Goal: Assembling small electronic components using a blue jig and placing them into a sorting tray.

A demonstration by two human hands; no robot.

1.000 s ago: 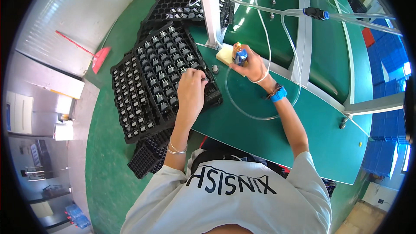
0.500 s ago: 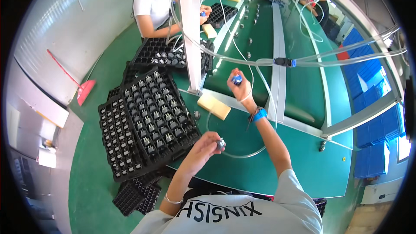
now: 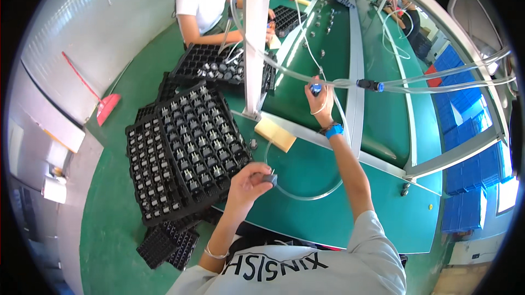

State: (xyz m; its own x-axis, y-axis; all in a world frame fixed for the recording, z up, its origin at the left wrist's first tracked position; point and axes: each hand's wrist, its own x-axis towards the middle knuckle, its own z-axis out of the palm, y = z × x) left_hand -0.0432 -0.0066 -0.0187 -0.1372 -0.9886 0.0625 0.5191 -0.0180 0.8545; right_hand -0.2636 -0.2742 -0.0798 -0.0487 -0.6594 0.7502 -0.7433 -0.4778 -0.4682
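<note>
Head view: left fingers [image 3: 255, 168] pinch a dark-grey pronged block [image 3: 269, 178]; right fingers [image 3: 309, 93] wrap a blue tool [image 3: 316, 88].

Parts [image 3: 188, 174] sit in a tray [image 3: 226, 115] left of the block [image 3: 275, 134].

Large black capital letters [image 3: 272, 273] stood in one row, upside down, across the person's pale grey short-sleeved fabric shirt [image 3: 355, 273].

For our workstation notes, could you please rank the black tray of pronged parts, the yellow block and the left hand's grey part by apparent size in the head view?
1. Black tray
2. Yellow block
3. Grey part
</note>
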